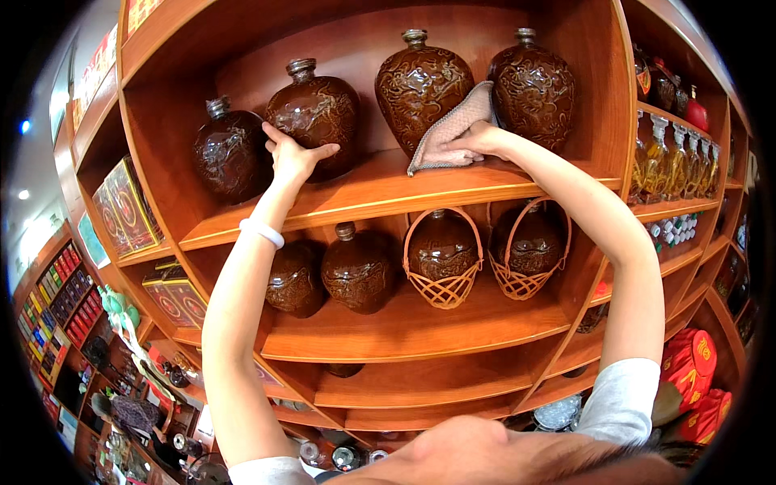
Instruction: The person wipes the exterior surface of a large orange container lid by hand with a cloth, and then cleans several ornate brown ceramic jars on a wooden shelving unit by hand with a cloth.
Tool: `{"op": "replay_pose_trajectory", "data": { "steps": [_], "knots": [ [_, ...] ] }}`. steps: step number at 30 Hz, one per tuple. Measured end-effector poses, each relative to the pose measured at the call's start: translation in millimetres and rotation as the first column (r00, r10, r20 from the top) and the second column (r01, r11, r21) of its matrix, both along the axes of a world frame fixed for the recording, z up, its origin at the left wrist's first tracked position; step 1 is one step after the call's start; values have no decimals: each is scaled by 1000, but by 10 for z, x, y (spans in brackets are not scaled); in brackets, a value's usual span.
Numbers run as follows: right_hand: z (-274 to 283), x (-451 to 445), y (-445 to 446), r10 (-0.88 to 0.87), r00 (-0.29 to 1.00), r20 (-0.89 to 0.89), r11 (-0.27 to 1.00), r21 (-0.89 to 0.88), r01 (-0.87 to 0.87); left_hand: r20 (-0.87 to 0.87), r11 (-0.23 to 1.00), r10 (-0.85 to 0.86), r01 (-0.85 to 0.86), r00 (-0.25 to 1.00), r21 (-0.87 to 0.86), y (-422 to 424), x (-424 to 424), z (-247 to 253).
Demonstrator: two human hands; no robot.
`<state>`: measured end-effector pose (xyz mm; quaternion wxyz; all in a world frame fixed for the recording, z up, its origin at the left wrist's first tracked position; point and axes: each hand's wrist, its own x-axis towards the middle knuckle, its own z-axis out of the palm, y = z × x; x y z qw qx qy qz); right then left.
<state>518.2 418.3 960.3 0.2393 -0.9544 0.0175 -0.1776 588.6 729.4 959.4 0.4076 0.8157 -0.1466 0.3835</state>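
Four dark brown glazed jars with raised relief stand on the upper wooden shelf. My left hand [293, 155] is against the second jar from the left [318, 109], fingers at its left side and thumb across its lower front. Close to that hand's left is the leftmost jar [227, 154]. In my right hand [476, 142] is a pinkish-grey cloth [445, 130] with a dark stitched edge. The cloth lies over the lower right of the third jar [421, 82] and reaches the gap beside the rightmost jar [533, 91]. Part of the right fingers is hidden by cloth.
On the shelf below stand two brown jars [359, 273] and two more in wicker carriers [442, 288]. Clear bottles [658, 151] line a shelf at right; boxes [124, 209] stand at left. A person [130, 415] is at lower left.
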Motion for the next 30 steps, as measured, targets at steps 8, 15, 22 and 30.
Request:
{"op": "replay_pose_trajectory", "data": {
  "steps": [8,15,22,30],
  "knots": [
    [-49,127,-69,1,999,47,991,131,-7,71,990,-134,137,988,-38,38,191,-50],
    [-79,91,-96,-63,983,174,994,-72,77,33,997,-71,73,997,-39,12,124,-43],
    [-22,-145,3,-157,941,301,956,-194,222,72,997,-64,67,995,-27,20,258,-64],
    [867,-864,-257,-245,369,897,721,-86,688,30,999,-42,42,999,-15,25,215,-49]
  ]
}}
